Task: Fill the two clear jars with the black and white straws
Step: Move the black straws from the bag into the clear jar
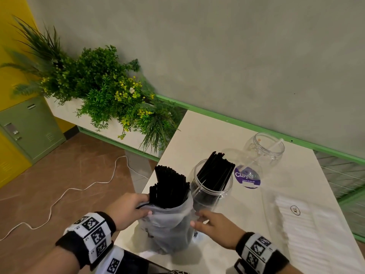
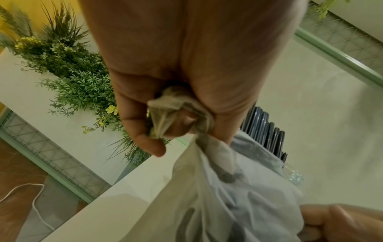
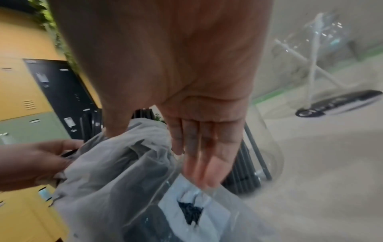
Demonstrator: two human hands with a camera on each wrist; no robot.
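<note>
A translucent plastic bag stands at the table's near-left corner with a bundle of black straws sticking out of its top. My left hand grips the bag's bunched rim on the left. My right hand touches the bag's right side, its fingers straight. Right behind the bag stands a clear jar holding more black straws. Farther back, a second clear jar holds one white straw. A clear pack of white straws lies on the right.
A jar lid with a purple label lies between the two jars. The white table ends just left of the bag. A planter with green plants stands beyond it, and a white cord runs across the floor.
</note>
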